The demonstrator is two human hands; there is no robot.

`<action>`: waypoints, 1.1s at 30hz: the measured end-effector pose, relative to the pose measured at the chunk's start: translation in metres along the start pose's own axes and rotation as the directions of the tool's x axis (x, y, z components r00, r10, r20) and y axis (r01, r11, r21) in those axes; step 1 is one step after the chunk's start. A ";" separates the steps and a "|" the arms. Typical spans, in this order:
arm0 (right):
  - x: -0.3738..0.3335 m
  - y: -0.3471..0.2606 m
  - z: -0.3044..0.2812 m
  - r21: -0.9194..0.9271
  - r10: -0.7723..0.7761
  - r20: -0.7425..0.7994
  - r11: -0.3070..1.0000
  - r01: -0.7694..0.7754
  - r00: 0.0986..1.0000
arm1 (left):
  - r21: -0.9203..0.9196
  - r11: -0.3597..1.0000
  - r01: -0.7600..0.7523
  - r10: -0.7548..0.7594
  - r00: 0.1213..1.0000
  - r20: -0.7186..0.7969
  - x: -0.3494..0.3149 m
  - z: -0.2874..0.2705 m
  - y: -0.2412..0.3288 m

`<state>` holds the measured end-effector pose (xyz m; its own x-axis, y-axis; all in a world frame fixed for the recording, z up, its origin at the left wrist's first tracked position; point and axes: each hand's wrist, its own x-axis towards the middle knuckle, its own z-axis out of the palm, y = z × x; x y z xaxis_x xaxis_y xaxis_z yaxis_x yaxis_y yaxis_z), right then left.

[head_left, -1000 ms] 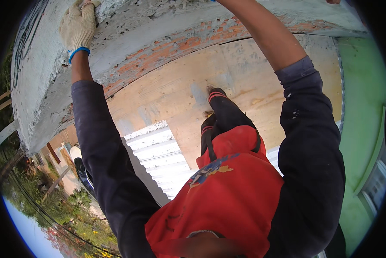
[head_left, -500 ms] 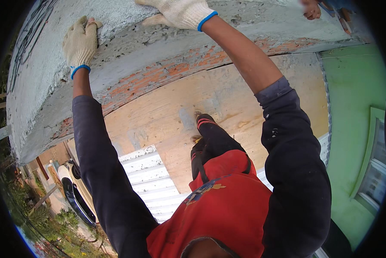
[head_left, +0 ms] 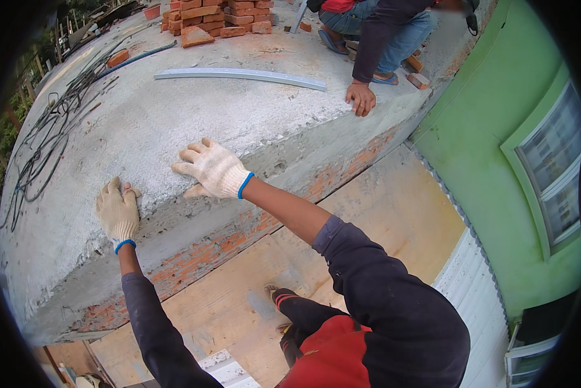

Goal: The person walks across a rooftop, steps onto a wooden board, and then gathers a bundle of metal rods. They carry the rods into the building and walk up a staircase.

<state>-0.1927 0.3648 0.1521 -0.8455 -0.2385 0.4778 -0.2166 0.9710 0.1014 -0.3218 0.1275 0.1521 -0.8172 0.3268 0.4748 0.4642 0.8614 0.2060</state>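
Head camera on the concrete slab (head_left: 258, 107), the thing both hands are on, its rough pale top spreading from the centre to the far left, its broken edge facing the person. And there's the left hand (head_left: 118, 213), gloved in cream knit with a blue cuff, laid on that edge, fingers apart, clamped on nothing! Right hand (head_left: 216, 169), gloved to match, just beside it and farther along: fingers fanned over the top, thumb apart and lower at the lip, no clamp there either.

Below the edge, orange brickwork (head_left: 229, 244) shows through grey render, and below that, pale boards (head_left: 368, 233) at the person's feet. Up on the slab, a long metal bar (head_left: 238, 75) lies beyond the right hand; tangled cables (head_left: 51, 142) sprawl to the left; stacked bricks (head_left: 203, 19) stand at the back. Over to the right, a crouching co-worker's bare hand (head_left: 361, 99) presses the same edge, near a green wall (head_left: 468, 110) with a window (head_left: 555, 161).
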 end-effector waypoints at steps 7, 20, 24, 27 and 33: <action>0.003 0.000 -0.004 0.017 -0.005 0.076 1.000 0.004 0.997 | -0.014 0.999 -0.034 0.033 0.998 -0.052 0.000 0.003 -0.003; 0.003 0.005 -0.003 -0.022 -0.044 0.058 0.999 0.046 0.997 | 0.001 1.000 -0.021 0.021 1.000 0.008 0.001 0.002 -0.003; 0.005 0.002 -0.006 -0.022 -0.056 0.101 0.998 0.058 0.993 | 0.029 0.999 -0.038 0.037 0.999 0.038 0.003 0.003 -0.004; 0.009 0.001 -0.017 -0.025 -0.058 0.134 0.998 0.062 0.989 | 0.030 0.999 -0.028 0.026 0.997 0.069 0.005 0.004 -0.005; 0.035 0.030 -0.043 0.394 0.030 0.430 0.893 -0.217 0.903 | -0.026 0.996 -0.090 0.091 0.994 0.059 0.005 0.007 -0.011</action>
<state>-0.2076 0.3863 0.2089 -0.9792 -0.1938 0.0594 -0.2022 0.9119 -0.3571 -0.3334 0.1226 0.1462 -0.7903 0.4262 0.4402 0.5442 0.8184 0.1845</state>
